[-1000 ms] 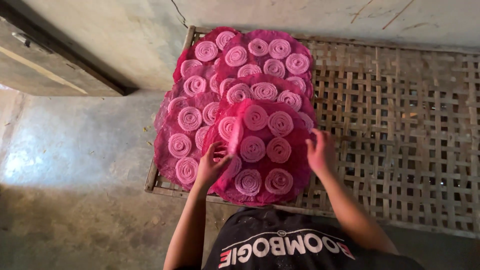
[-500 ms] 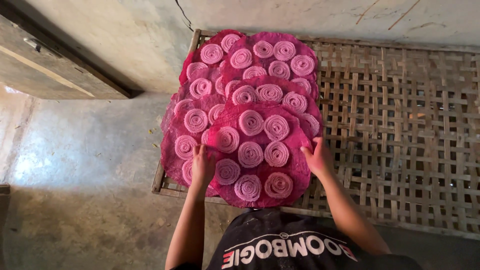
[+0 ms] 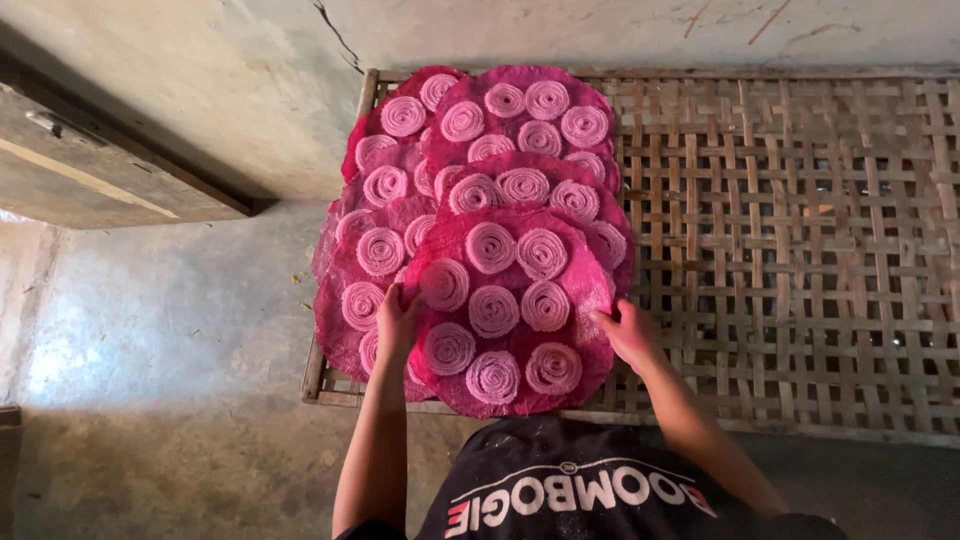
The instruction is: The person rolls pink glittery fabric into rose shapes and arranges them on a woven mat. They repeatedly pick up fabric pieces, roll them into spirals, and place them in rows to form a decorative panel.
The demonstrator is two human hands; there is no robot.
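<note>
Your left hand [image 3: 398, 322] grips the left edge of the nearest pink round mat [image 3: 510, 310], fingers curled over its rim. Your right hand [image 3: 625, 333] presses flat on the mat's right edge, fingers spread, so the mat sits between your two hands. It carries coiled pink spirals [image 3: 494, 310] in rows. Half a second ago your hands sat lower on the rim and closer to your body; now both have slid up along the sides, and the mat lies a little farther from you. Beyond your fingers, more pink mats [image 3: 520, 120] overlap one another, reaching away toward the wall [image 3: 250, 90]. All of them rest on a woven bamboo rack [image 3: 800, 230] that stretches off to the right of your right hand. Left of your left hand is bare concrete floor [image 3: 170, 330], with a wooden door [image 3: 90, 160] farther off.
</note>
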